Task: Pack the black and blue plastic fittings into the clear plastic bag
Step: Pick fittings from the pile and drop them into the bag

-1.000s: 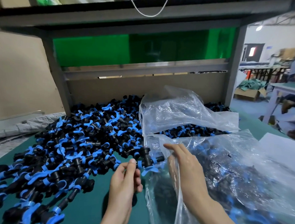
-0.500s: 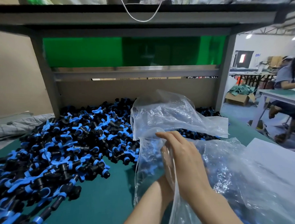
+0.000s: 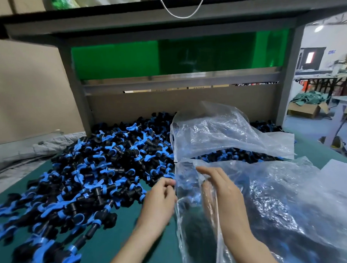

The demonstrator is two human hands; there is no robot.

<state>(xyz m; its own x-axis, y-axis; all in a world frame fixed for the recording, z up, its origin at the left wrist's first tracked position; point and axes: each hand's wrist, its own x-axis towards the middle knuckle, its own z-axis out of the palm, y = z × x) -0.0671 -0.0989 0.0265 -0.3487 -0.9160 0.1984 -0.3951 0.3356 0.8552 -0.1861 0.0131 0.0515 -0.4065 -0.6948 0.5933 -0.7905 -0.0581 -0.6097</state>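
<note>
A big pile of black and blue plastic fittings [image 3: 103, 174] covers the left and back of the green table mat [image 3: 122, 245]. The clear plastic bag [image 3: 287, 210] lies at the right with dark and blue fittings showing blurred through it. My right hand [image 3: 225, 192] grips the bag's rim and holds its mouth open, with plastic draped over the wrist. My left hand [image 3: 157, 201] is just outside the bag's left edge, beside the pile. Its fingers are loosely curled, with no fitting visible in them.
Another crumpled clear bag [image 3: 218, 133] lies over fittings behind the first. A grey shelf frame [image 3: 75, 95] with a green panel closes off the back. A white sheet [image 3: 341, 171] lies at the right edge and grey cloth [image 3: 30, 149] at the left.
My left hand carried a fitting from the pile into the bag, and has now come back out to the bag's left edge without it. The right hand kept hold of the rim.
</note>
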